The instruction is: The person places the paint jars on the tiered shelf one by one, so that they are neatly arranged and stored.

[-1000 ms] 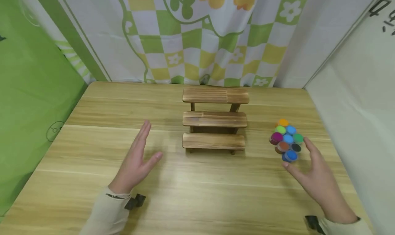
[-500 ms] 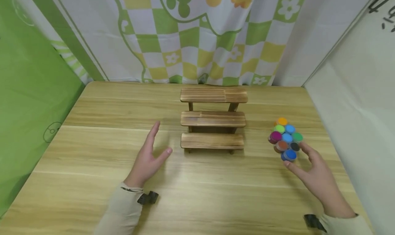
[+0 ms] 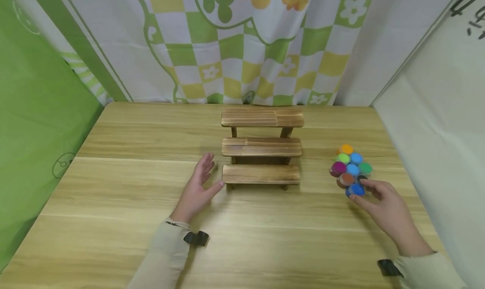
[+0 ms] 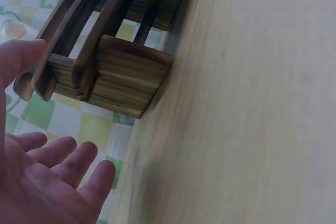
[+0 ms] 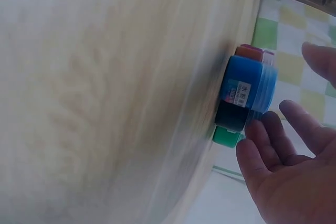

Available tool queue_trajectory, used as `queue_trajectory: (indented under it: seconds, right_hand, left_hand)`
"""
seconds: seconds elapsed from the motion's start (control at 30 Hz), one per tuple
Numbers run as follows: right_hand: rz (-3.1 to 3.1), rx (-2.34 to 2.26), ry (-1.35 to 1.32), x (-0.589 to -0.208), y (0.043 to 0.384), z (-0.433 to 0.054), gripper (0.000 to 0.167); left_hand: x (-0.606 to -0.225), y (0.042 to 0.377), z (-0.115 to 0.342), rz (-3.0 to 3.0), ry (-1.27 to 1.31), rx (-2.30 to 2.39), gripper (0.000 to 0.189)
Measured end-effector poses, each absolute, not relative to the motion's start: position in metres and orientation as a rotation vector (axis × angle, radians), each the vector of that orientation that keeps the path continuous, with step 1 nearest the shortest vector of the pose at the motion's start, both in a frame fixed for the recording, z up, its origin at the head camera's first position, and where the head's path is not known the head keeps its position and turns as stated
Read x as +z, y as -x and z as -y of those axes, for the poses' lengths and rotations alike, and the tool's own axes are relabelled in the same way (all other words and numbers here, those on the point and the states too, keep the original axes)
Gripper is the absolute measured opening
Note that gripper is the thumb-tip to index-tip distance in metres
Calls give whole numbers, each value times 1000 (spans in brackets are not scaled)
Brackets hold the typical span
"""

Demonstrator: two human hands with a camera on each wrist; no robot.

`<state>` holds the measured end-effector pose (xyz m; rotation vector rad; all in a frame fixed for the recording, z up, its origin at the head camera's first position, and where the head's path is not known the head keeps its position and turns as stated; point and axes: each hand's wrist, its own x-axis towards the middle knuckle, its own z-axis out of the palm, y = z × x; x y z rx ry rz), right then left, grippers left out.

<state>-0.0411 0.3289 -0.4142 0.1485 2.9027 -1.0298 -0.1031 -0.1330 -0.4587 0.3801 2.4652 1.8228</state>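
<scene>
A: Starting from the left, please: where to find the left hand [image 3: 195, 194]?

B: Beside the left end of the wooden stand [image 3: 261, 174] with three shelves; fingers loosely bent, thumb apart from them, holding nothing. Contact with the lowest shelf: impossible to tell.

A: And farther to the right?

B: On the surface [image 3: 113, 183], well apart from the stand, a tight group of small lidded pots [image 3: 353, 169]. To the left, the brown pot [image 3: 346, 179]; at the near end, the dark blue pot [image 3: 355, 191]; just behind that one, the black pot [image 5: 231, 116].

A: How to judge the handling?

B: Probably light and rather stiff, to judge from the small, plastic-looking bodies. Not so fragile, but maybe slippery on the smooth sides.

A: Where to take hold of the dark blue pot?

B: Best by two opposite sides of the body, gently, without pushing the neighbours. Better not by the lid alone, for fear of loosening it.

A: And at the far right, the right hand [image 3: 394, 217]?

B: Close to the dark blue pot, thumb and fingers apart on either side, not clamped on anything. Touching or only near: impossible to say.
</scene>
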Motion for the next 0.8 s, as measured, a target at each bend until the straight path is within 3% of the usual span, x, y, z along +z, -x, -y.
queue_trajectory:
  seconds: [0.33, 0.8]
  right_hand:
    - [-3050, -929, -54, -420, 45, -331, 54]
    - [-3115, -782, 40, -423, 49, -335, 51]
  left_hand:
    - [-463, 113, 122, -2244, -315, 1866, 100]
    - [-465, 119, 114, -2222, -341, 1817, 82]
